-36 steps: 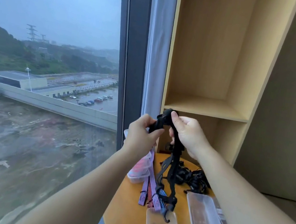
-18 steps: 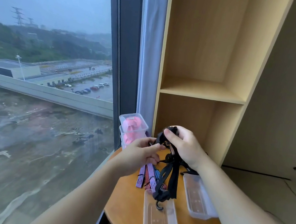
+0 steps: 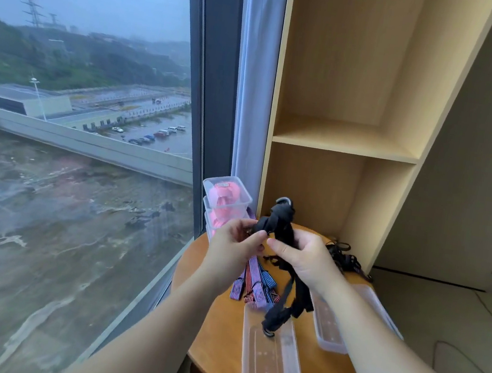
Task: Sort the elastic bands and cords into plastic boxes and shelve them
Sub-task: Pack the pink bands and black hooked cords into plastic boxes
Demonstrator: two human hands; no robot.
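Over table (image 3: 219, 333): left hand (image 3: 230, 248), right hand (image 3: 302, 261) pinch one black band (image 3: 280, 222); two open boxes (image 3: 269, 364) (image 3: 329, 328); stack (image 3: 231, 207), maybe three.

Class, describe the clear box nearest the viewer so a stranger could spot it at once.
Start at the round wooden table by the window. Of two open clear boxes on its near half, this is the left box, closest to the front edge. Unlike the right box, it has the black strap hanging over it.
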